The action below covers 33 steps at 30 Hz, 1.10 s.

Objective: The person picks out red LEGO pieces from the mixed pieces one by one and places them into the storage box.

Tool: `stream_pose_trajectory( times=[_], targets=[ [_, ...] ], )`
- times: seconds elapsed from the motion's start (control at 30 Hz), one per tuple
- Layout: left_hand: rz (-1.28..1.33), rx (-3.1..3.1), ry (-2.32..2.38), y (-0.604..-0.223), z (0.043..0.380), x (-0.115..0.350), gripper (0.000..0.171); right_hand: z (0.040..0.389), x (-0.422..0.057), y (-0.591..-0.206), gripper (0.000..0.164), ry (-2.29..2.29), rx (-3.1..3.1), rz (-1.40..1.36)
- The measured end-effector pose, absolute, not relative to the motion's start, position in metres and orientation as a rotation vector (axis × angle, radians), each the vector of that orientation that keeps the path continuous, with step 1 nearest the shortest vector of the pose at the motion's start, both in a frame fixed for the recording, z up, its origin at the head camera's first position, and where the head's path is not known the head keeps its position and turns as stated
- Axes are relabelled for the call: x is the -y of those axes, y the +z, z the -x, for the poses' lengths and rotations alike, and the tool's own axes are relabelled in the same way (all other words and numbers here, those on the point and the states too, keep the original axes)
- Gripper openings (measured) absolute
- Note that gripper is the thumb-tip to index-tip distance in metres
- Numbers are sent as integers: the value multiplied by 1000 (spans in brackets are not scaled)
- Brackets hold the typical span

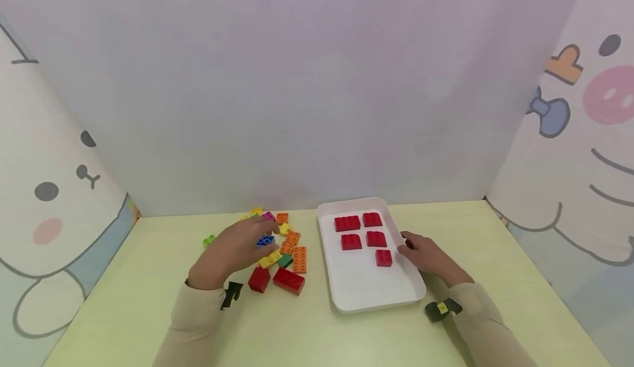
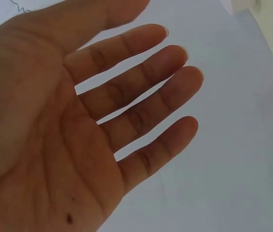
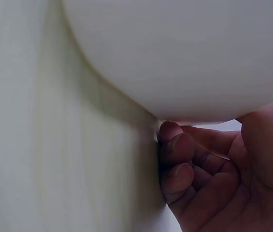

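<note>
My left hand (image 1: 240,248) hovers over a pile of mixed toy building bricks at the left of the table. Its fingers are spread and fairly straight in the left wrist view, and the palm (image 2: 78,140) holds nothing. A blue brick (image 1: 266,240) shows between thumb and fingers in the head view, apparently below them. My right hand (image 1: 431,256) grips the right side of a white tray (image 1: 366,295), its thumb at the rim and its curled fingers (image 3: 177,147) against the outer wall. In the tray lie several red bricks (image 1: 347,223), set apart.
Two red bricks lie at the pile's near side: one squarish (image 1: 260,279), one long (image 1: 289,281). Orange (image 1: 299,259), yellow (image 1: 270,259) and green (image 1: 285,261) bricks lie between hand and tray. A lime brick (image 1: 208,240) sits farther left. A pale wall (image 1: 317,108) stands behind the table.
</note>
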State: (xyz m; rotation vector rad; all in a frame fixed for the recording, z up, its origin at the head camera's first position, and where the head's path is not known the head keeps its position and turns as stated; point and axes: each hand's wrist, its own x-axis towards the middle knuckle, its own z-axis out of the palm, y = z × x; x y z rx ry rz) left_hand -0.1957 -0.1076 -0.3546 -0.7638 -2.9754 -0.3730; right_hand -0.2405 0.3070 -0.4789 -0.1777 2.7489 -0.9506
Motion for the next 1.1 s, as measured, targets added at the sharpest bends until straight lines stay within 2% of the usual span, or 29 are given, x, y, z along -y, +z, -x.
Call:
stream_pose_trajectory(
  times=[0.33,0.6,0.77,0.87,1.1],
  targets=[
    [717,3037,-370,-354,190,106,34,238,-308,-479,57,-950,-2750,182],
    [414,3368,-200,-372,179,110,54,240,-308,-478,57,-950,-2753,197],
    [345,3393,-292,-385,175,112,57,240,-308,-476,56,-938,-2764,208],
    [340,3398,-341,-389,176,109,54,240,-309,-476,55,-938,-2767,212],
    [319,3446,-278,-401,178,105,35,240,-308,-478,56,-941,-2759,199]
  ],
)
